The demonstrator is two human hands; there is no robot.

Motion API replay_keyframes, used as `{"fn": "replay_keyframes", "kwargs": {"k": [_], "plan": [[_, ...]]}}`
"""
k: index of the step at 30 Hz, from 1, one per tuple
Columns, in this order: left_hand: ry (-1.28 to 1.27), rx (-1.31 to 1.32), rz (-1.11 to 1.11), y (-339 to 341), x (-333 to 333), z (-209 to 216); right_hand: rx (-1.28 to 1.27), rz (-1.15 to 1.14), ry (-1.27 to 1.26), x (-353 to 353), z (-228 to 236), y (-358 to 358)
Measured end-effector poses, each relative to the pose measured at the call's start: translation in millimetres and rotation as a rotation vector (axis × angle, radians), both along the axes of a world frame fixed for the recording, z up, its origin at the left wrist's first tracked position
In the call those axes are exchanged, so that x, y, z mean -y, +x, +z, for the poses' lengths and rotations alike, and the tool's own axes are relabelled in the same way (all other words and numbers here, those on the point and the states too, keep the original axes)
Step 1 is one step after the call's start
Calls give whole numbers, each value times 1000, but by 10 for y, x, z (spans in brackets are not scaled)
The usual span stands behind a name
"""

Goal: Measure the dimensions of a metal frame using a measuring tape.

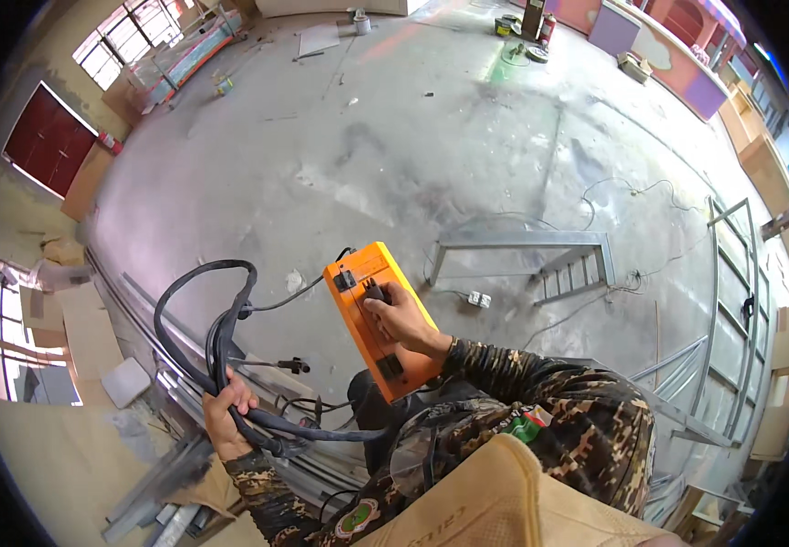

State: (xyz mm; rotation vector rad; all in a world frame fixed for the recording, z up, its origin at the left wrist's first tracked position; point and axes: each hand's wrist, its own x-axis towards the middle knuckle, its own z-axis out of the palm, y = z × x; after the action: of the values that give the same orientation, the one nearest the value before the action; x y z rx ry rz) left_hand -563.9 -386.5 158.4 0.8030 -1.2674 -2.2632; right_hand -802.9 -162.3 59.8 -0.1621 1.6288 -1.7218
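My left hand (228, 413) is closed around a bundle of thick black cable (216, 342), which loops up above the fist and trails toward my lap. A thinner lead with a black connector (294, 365) hangs out beside the bundle. In front of me is an orange box-shaped machine (383, 260) with black fittings, tilted and close to my knee. My right hand (403, 319) lies over its upper face, fingers curled round a dark part (376, 290) there. The palm hides how that part joins the machine. A cable runs from the machine's far end toward the bundle.
A grey metal frame (522, 239) lies on the concrete floor ahead, with a white socket block (479, 299) by it. A tall ladder-like frame (741, 319) stands right. Metal bars (153, 314) and cardboard (89, 328) lie left. Thin wires (586, 205) cross the floor.
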Motion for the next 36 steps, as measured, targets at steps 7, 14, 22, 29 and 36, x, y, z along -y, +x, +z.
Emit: {"fn": "replay_keyframes", "kwargs": {"k": [7, 14, 22, 29, 36], "plan": [[59, 71, -59, -965, 1533, -441, -41, -151, -105, 1320, 66, -1146], [-86, 165, -164, -2572, 2921, -695, -131, -368, 141, 2191, -233, -2409], [-188, 172, -269, -4872, 3899, -857, -56, -564, 66, 2739, -330, -4117], [-87, 98, -489, -6926, 3914, -1255, 170, -693, 55, 2767, -1083, -5620], [-30, 159, -563, -8782, 3288, -2123, 272, -799, 105, 2447, -2421, -7091]]}}
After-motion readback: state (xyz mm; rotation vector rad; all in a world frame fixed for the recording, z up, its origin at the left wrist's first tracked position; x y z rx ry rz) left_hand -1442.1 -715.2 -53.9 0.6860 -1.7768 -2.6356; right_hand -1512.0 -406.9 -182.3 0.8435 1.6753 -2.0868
